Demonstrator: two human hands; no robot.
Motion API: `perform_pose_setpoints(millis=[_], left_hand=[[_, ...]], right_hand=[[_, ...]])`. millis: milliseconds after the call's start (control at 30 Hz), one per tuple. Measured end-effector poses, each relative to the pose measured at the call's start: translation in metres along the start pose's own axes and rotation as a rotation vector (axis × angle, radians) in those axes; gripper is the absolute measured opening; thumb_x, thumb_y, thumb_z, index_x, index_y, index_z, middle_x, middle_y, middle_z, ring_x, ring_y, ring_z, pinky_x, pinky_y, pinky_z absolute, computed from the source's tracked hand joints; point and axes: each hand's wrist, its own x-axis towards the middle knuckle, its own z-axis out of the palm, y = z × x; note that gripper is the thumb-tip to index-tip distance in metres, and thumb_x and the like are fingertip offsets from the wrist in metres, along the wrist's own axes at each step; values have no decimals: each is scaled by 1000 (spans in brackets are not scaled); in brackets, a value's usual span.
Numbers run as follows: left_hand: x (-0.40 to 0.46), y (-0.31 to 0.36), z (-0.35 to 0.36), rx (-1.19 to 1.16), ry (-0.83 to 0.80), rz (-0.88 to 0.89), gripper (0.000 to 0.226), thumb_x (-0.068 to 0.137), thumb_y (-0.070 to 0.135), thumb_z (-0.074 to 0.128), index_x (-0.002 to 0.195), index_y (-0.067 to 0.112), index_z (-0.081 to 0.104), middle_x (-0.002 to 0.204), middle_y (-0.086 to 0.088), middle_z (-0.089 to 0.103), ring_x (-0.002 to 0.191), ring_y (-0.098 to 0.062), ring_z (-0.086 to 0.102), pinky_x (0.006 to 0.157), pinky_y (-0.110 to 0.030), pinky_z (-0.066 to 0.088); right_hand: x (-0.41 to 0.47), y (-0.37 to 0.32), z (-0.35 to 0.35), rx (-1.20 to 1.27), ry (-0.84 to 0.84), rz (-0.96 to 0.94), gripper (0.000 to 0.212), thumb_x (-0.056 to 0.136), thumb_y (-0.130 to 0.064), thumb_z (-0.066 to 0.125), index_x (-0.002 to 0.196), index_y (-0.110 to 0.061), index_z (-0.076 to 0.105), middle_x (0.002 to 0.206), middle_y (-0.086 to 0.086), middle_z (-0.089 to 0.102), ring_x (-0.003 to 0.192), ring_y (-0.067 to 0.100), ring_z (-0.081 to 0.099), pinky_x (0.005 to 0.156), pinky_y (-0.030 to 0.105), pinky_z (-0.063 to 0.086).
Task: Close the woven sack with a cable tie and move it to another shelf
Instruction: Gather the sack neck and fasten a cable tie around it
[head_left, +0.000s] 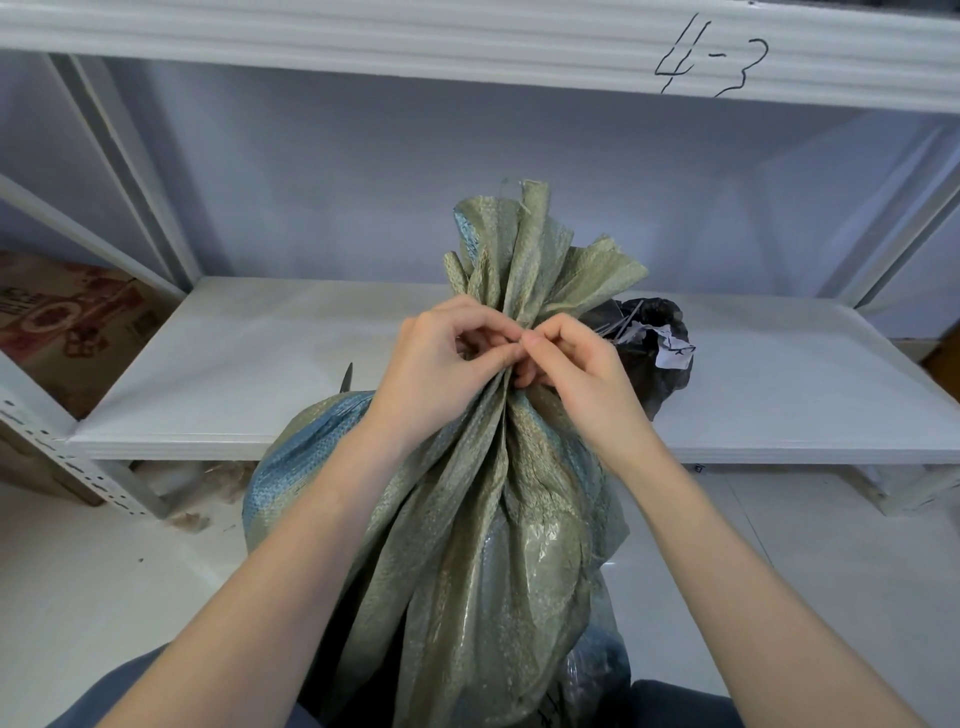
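Woven green sack (483, 493) stands before the lower shelf (249, 374), its neck bunched between my left hand (441, 364) and right hand (571, 364), both pinching there at something too small to make out, so tying seems unfinished and moving remains.

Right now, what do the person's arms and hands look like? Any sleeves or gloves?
No gloves and no sleeves in view: both forearms are bare down to the picture's bottom edge. The left hand and right hand show no rings, watch or bracelet. The fingers have short, plain nails.
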Motion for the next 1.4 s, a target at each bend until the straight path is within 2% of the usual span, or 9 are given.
perform_pose_setpoints(millis=[100, 233, 300, 433, 500, 700, 933, 1133, 1400], left_hand=[[0, -2, 0, -5, -18, 6, 12, 78, 16, 75, 81, 27, 70, 79, 9, 60, 73, -14, 61, 77, -41, 54], [1, -3, -2, 72, -66, 78, 8, 81, 15, 71, 85, 20, 68, 82, 12, 57, 73, -1, 57, 73, -15, 46], [0, -5, -2, 116, -84, 114, 5, 83, 16, 68, 88, 18, 65, 85, 11, 55, 74, -3, 55, 74, -20, 47], [0, -9, -3, 191, -103, 120, 10, 83, 30, 60, 87, 21, 60, 89, 9, 54, 79, -10, 56, 75, -42, 50], [0, -9, -4, 209, -98, 129, 11, 83, 33, 59, 85, 22, 58, 89, 9, 54, 80, -13, 56, 74, -45, 50], [2, -17, -8, 240, -110, 154, 10, 86, 29, 62, 84, 21, 57, 92, 6, 59, 85, -14, 59, 74, -44, 51], [0, -20, -8, 243, -107, 160, 8, 87, 19, 64, 85, 19, 56, 96, 6, 60, 88, -12, 60, 78, -43, 51], [-3, -20, -4, 255, -88, 180, 8, 85, 12, 62, 84, 18, 56, 94, 6, 60, 85, -16, 60, 73, -44, 50], [-5, -18, 3, 245, -69, 176, 4, 85, 17, 65, 88, 18, 63, 96, 8, 61, 87, -11, 60, 77, -41, 51]], right_hand=[[-1, 0, -2, -65, -38, -9, 16, 93, -15, 50, 78, -9, 55, 71, 3, 59, 71, 18, 58, 76, 39, 47], [-1, -2, -2, -120, -27, -35, 18, 93, -17, 48, 79, -7, 52, 77, 18, 58, 75, 30, 58, 85, 51, 47], [-1, -3, -1, -164, -21, -49, 19, 93, -19, 47, 81, -4, 50, 83, 26, 57, 79, 36, 55, 84, 54, 46], [-2, -3, -1, -210, -23, -60, 18, 94, -15, 46, 80, -6, 49, 70, 10, 50, 68, 15, 44, 68, 32, 38], [-2, -3, -1, -202, -13, -54, 18, 95, -15, 45, 79, -9, 48, 71, 3, 50, 68, 13, 45, 69, 31, 37], [-2, 0, -1, -88, 17, 33, 17, 97, -14, 41, 81, -7, 44, 90, 10, 70, 88, 16, 70, 90, 42, 53], [-1, -5, -2, 82, 62, 68, 16, 94, -5, 42, 80, -5, 49, 87, 16, 68, 83, 20, 71, 81, 26, 56], [-3, 1, 1, -105, 8, 51, 24, 88, -26, 60, 81, -5, 52, 85, 24, 62, 74, 28, 57, 74, 39, 46], [-5, 2, 3, -207, 51, -44, 21, 91, -14, 55, 76, 1, 52, 61, 3, 45, 55, 8, 36, 54, 23, 28]])
